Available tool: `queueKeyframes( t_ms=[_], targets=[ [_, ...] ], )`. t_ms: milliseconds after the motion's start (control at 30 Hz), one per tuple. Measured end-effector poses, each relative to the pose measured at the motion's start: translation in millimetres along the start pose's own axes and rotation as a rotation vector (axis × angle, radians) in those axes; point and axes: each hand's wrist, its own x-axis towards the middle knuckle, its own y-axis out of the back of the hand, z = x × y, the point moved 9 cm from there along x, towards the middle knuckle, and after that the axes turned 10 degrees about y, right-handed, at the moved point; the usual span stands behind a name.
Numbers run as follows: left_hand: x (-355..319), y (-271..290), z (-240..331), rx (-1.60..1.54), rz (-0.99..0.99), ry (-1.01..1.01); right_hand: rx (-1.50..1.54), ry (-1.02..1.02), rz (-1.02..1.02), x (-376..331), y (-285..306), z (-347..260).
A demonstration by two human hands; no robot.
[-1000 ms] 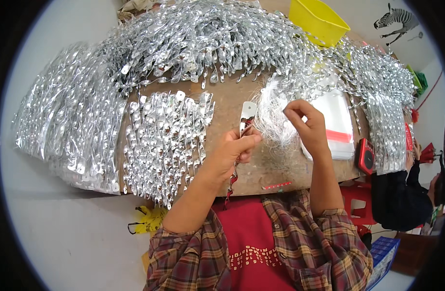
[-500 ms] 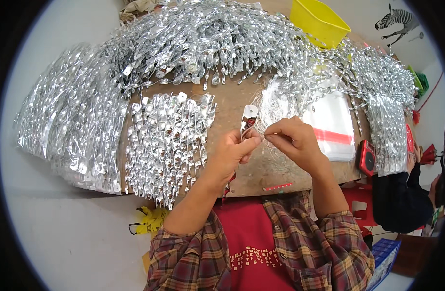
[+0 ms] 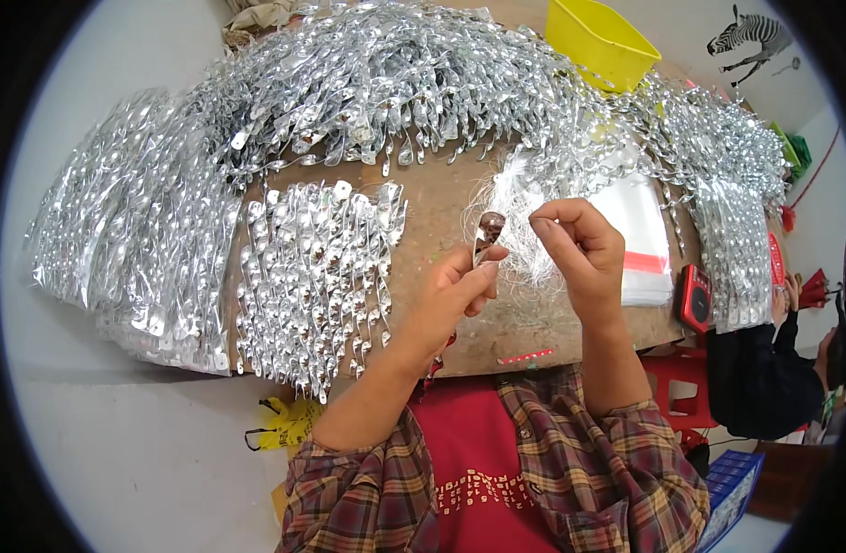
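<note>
My left hand (image 3: 449, 300) is closed on a shiny twisted silver strip (image 3: 488, 229), whose curled end stands up above the thumb and reflects dark brown. To its right, my right hand (image 3: 584, 249) is raised with thumb and forefinger pinched together. Whatever lies in that pinch is too fine to make out. Beyond and between the hands lies a loose tangle of white thread (image 3: 526, 189). Left of my left hand, several similar twisted strips lie in a neat batch (image 3: 317, 276) on the brown tabletop (image 3: 441, 198).
Heaped silver strips (image 3: 368, 83) fill the far side, with bagged ones (image 3: 133, 230) at left. White plastic bags with a red band (image 3: 630, 230), a red radio-like box (image 3: 695, 297) and a yellow bin (image 3: 603, 46) are to the right. Another person's dark sleeve (image 3: 764, 382) shows at far right.
My right hand has lifted up and right, away from my left hand. The strip in my left hand has turned, so its flat holed end no longer faces up.
</note>
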Motion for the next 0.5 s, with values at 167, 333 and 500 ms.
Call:
queueKeyframes(
  t_ms=[167,333,500],
  targets=[
    [-4,-5,1,-0.015,-0.063,0.002,0.029,0.023,-0.019,4,-9,2],
    [-6,-8,-1,-0.022,-0.111,0.027,-0.067,0.089,0.017,5,-3,8],
    [-8,-8,2,-0.047,-0.117,0.022,-0.123,0.125,0.036,6,-1,8]
  ],
)
